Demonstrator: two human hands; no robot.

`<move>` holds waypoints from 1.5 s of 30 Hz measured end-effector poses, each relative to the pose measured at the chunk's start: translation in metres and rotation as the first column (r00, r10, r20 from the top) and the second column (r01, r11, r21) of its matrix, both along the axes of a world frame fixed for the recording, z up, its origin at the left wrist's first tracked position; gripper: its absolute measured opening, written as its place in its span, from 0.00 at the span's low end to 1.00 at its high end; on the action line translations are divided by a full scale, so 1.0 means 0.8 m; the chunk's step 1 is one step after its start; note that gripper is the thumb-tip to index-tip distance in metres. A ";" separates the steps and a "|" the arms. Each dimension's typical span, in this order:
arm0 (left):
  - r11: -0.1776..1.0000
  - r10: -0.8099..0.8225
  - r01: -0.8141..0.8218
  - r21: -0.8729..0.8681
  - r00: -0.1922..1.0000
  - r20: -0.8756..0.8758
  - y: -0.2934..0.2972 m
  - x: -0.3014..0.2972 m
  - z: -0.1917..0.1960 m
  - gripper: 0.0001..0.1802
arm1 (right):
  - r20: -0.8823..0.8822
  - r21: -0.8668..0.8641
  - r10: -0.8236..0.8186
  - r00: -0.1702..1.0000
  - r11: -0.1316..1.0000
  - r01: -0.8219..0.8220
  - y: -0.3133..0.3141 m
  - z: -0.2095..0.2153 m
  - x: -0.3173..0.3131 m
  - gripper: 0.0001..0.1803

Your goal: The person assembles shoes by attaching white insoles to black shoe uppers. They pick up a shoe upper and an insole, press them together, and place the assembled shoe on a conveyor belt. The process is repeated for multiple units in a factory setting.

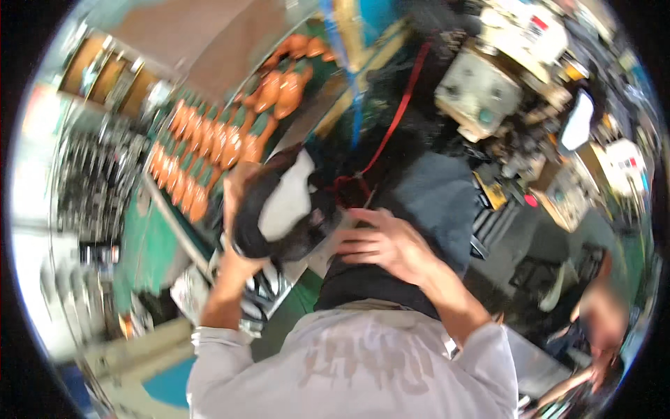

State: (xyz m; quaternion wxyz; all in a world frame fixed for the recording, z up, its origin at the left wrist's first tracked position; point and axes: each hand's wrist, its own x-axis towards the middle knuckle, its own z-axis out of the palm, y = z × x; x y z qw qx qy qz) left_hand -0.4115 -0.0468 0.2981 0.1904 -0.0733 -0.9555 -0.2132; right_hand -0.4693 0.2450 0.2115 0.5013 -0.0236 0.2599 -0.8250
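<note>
My left hand [238, 183] is wrapped round the outer side of a black shoe upper [252, 222], which is held tilted in front of my left side. A white patch [287, 199] shows on the upper, facing up; whether it is a lining or an insole I cannot tell. To the right of the upper, my right hand [391, 244] is apart from it, fingers stretched and spread with nothing in them. Motion blurs the upper's edges.
Several orange shoe lasts [230, 143] stand in rows on a rack at the left. A red cord [405, 98] and a blue cord [356, 105] run down ahead. Sewing-type machines [481, 91] stand at the right. Another person [604, 318] is at the lower right.
</note>
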 end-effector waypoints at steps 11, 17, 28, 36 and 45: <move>0.453 -0.705 0.354 0.818 0.704 0.086 0.206 -0.181 -0.080 0.35 | -0.457 0.381 -0.673 0.582 0.443 0.812 0.116 0.009 -0.032 0.45; 0.527 -0.788 0.749 0.401 0.608 -0.099 0.342 -0.256 -0.089 0.16 | -0.670 0.647 -0.318 0.671 0.194 0.738 0.172 0.003 0.046 0.59; 0.628 -0.756 0.643 0.439 0.638 0.148 0.411 -0.247 -0.236 0.13 | -0.535 0.548 0.581 0.613 -0.314 0.775 0.173 -0.039 0.137 0.53; 0.606 -0.789 0.653 0.455 0.567 0.237 0.413 -0.251 -0.244 0.16 | -0.668 0.485 0.509 0.543 -0.255 0.836 0.185 -0.089 0.148 0.43; 0.595 -0.793 0.398 0.698 0.149 0.591 0.424 -0.311 -0.245 0.20 | -0.754 0.493 0.362 0.548 -0.240 0.836 0.217 -0.060 0.118 0.38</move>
